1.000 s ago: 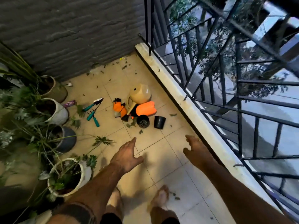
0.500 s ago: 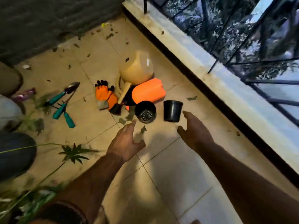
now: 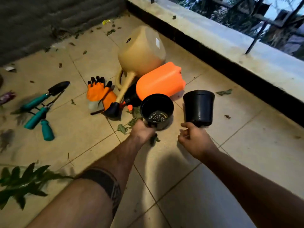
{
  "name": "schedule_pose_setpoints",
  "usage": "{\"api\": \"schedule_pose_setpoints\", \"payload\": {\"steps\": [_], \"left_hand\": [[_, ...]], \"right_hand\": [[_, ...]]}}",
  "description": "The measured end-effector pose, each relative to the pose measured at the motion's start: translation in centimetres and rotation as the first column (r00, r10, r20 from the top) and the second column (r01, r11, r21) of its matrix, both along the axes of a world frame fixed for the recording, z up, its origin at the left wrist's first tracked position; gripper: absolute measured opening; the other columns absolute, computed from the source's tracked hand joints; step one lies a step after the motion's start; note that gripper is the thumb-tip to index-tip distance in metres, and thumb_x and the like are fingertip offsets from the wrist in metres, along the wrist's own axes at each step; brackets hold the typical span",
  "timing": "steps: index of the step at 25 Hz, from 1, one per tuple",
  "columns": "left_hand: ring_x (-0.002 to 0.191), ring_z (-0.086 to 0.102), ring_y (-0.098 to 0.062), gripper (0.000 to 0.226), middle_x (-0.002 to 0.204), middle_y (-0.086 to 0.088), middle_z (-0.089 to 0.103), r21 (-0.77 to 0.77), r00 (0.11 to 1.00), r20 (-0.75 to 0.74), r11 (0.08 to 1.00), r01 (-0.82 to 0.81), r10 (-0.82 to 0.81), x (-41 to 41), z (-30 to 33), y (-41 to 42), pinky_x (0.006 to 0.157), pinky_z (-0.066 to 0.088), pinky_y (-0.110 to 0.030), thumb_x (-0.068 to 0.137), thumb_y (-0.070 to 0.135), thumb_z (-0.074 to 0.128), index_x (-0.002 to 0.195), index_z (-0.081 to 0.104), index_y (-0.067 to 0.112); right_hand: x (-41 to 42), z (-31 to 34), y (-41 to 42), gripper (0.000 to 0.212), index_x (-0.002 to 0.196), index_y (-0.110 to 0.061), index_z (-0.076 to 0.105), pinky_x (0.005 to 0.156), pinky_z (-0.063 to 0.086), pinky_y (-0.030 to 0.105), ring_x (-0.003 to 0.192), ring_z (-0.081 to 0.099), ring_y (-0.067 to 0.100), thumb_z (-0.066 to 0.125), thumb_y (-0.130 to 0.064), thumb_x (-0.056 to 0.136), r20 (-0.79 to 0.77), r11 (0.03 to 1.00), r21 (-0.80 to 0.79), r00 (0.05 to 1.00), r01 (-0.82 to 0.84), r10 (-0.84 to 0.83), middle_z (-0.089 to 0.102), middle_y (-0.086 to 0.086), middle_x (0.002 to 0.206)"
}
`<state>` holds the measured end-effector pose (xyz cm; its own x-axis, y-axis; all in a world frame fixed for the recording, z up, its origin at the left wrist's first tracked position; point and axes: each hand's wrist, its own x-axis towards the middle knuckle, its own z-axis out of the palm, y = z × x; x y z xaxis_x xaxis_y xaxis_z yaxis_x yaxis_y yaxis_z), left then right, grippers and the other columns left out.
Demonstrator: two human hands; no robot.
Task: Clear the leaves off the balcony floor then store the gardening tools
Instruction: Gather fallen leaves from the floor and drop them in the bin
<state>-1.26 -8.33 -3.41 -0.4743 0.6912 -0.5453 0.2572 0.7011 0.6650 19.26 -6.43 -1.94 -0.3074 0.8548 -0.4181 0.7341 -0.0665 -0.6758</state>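
— What are the hands doing?

— From the head camera, the left hand (image 3: 142,132) has its grip on the near rim of a black plastic pot (image 3: 157,110) that is tipped toward the viewer, so its slotted bottom shows inside. The right hand (image 3: 195,141) is just below a second black pot (image 3: 198,107), fingers curled. I cannot tell whether that grip has the pot or is only touching its base.

— And the leaves?

— Scattered over the tiled balcony floor (image 3: 189,170). A small clump of leaves (image 3: 127,126) lies just beside the left hand, more bits sit along the grey wall (image 3: 49,22), and one leaf lies near the ledge (image 3: 246,51) on the right.

— The tools?

— All on the floor. A beige watering can (image 3: 141,51) lies on its side, its spout running down to a dark rose head. An orange sprayer bottle (image 3: 160,81) lies against it, just behind the tipped pot. Orange gloves (image 3: 99,93) with black fingertips are left of the spout. Further left, a teal-handled trowel (image 3: 44,96) and teal-handled shears (image 3: 39,116) lie together. A green plant frond (image 3: 21,181) reaches in at the lower left.
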Motion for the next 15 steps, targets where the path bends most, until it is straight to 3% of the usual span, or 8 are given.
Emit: {"api": "schedule_pose_setpoints", "payload": {"steps": [2,4,6,8,9,12,15], "left_hand": [[0.079,0.063,-0.014,0.049,0.090,0.002,0.065,0.091,0.997,0.075,0.996,-0.022,0.016,0.3,-1.3,1.2,0.081,0.055,-0.032,0.087,0.012,0.073,0.131,0.052,0.010],[0.083,0.066,-0.018,0.042,0.087,0.003,0.066,0.151,0.996,0.062,0.987,0.056,-0.067,0.3,-2.0,1.9,0.080,0.056,-0.032,0.089,0.013,0.068,0.129,0.056,0.013],[0.108,0.063,-0.025,0.037,0.109,-0.002,0.067,0.098,0.942,-0.216,0.955,0.281,-0.256,-0.5,-2.4,2.1,0.092,0.054,-0.037,0.089,0.020,0.064,0.126,0.059,0.017],[0.128,0.047,-0.029,0.047,0.138,-0.008,0.051,-0.079,0.726,-0.539,0.884,0.460,-0.426,-1.8,-3.1,2.3,0.106,0.044,-0.043,0.092,0.029,0.060,0.136,0.051,0.015],[0.137,0.038,-0.031,0.058,0.149,-0.010,0.041,-0.150,0.637,-0.605,0.854,0.498,-0.478,-2.6,-3.8,2.4,0.112,0.038,-0.045,0.093,0.034,0.058,0.145,0.042,0.014],[0.155,0.006,-0.030,0.087,0.170,-0.004,0.003,-0.292,0.514,-0.613,0.777,0.558,-0.600,-5.2,-5.6,3.6,0.125,0.011,-0.051,0.093,0.051,0.048,0.161,0.007,0.016],[0.155,-0.004,-0.036,0.086,0.170,0.000,-0.008,-0.401,0.511,-0.554,0.748,0.528,-0.657,-7.0,-6.6,4.9,0.122,0.002,-0.061,0.093,0.063,0.036,0.162,-0.002,0.028]], "right_hand": [[0.1,-1.4,0.3,0.054,0.149,-0.025,0.045,0.091,0.055,0.032,0.103,0.065,0.009,0.062,-0.026,0.098,0.003,1.000,-0.006,1.000,-0.017,0.017,0.066,-0.008,0.122],[0.3,-1.9,0.6,0.054,0.150,-0.025,0.043,0.087,0.054,0.027,0.104,0.064,0.008,0.062,-0.026,0.099,0.041,0.999,-0.007,0.998,-0.036,0.036,0.063,-0.006,0.132],[0.6,-2.0,0.5,0.050,0.148,-0.025,0.046,0.088,0.055,0.029,0.105,0.064,0.009,0.061,-0.026,0.100,0.093,0.999,0.008,0.995,-0.048,0.047,0.064,-0.005,0.131],[0.8,-2.3,0.1,0.044,0.143,-0.026,0.050,0.089,0.056,0.031,0.103,0.065,0.009,0.059,-0.027,0.101,0.118,0.997,0.057,0.992,-0.056,0.049,0.066,-0.006,0.127],[0.8,-2.7,-0.1,0.041,0.141,-0.028,0.052,0.087,0.056,0.030,0.101,0.065,0.008,0.059,-0.028,0.101,0.119,0.995,0.085,0.992,-0.056,0.046,0.066,-0.007,0.126],[0.6,-3.8,-0.3,0.034,0.136,-0.033,0.055,0.081,0.054,0.027,0.100,0.063,0.005,0.057,-0.032,0.102,0.107,0.991,0.130,0.994,-0.046,0.032,0.063,-0.014,0.120],[0.7,-4.7,-0.2,0.029,0.131,-0.038,0.058,0.085,0.056,0.030,0.102,0.062,0.004,0.054,-0.032,0.103,0.123,0.988,0.116,0.989,-0.100,0.085,0.062,-0.016,0.116]]}}
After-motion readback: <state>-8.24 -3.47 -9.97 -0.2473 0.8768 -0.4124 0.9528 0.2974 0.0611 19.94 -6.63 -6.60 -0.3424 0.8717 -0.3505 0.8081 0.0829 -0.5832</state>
